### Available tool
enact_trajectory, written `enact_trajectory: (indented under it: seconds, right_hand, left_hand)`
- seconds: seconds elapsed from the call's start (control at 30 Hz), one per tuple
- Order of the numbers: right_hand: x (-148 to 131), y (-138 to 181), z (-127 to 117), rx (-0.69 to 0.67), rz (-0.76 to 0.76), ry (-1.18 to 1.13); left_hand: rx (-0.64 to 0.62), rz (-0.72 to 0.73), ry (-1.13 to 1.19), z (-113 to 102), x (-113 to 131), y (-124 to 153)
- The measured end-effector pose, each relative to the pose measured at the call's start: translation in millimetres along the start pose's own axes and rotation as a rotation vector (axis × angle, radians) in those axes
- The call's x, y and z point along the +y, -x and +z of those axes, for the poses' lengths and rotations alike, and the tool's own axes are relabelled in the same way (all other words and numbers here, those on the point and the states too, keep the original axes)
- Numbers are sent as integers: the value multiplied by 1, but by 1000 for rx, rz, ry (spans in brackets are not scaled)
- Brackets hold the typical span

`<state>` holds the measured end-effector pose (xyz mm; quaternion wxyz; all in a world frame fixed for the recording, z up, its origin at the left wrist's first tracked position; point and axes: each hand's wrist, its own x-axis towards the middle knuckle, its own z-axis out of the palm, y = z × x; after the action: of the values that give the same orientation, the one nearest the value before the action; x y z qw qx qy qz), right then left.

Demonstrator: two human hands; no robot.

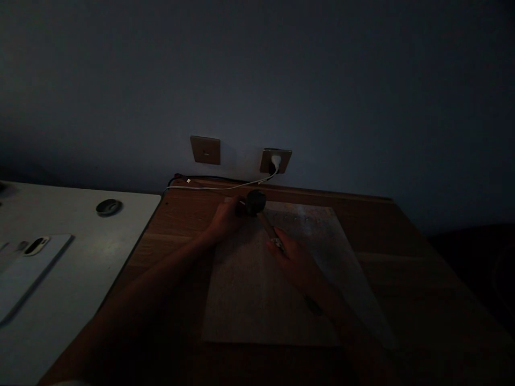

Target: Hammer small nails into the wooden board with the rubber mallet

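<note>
My right hand (292,257) is closed round the pale handle of a mallet (256,202), whose thick dark head points away from me. The head is over the far left part of a pale flat board (257,295). Just left of the head is my left hand (227,217), its fingers drawn together near the board's far edge. The mallet head and the shade hide the fingertips, and I cannot make out what they hold. A row of small marks or nail-like bits (301,219) runs along the board's far end.
The board lies on a brown wooden table (402,268) against a wall. A white cable (225,188) runs along the back to a plug in a wall socket (286,161). At left, a white table (88,257) bears a round dark lid-like ring (108,207) and a pale flat object (28,279).
</note>
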<state>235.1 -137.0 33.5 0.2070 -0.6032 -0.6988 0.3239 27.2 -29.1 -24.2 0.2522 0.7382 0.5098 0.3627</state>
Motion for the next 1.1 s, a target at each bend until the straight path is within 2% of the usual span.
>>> enact_trajectory:
  seconds: [0.47, 0.7, 0.97, 1.1]
  right_hand:
    - [1, 0, 0, -3, 3, 10]
    - [-6, 2, -5, -53, 10, 47]
    - [-3, 0, -3, -17, 5, 57]
    - [1, 8, 0, 34, -16, -63]
  left_hand:
    - [6, -12, -62, 0, -1, 0]
    - [-12, -29, -101, -3, 5, -1]
    - [-24, -35, -115, 1, -3, -1]
    - [-24, -30, -69, 1, -3, 0]
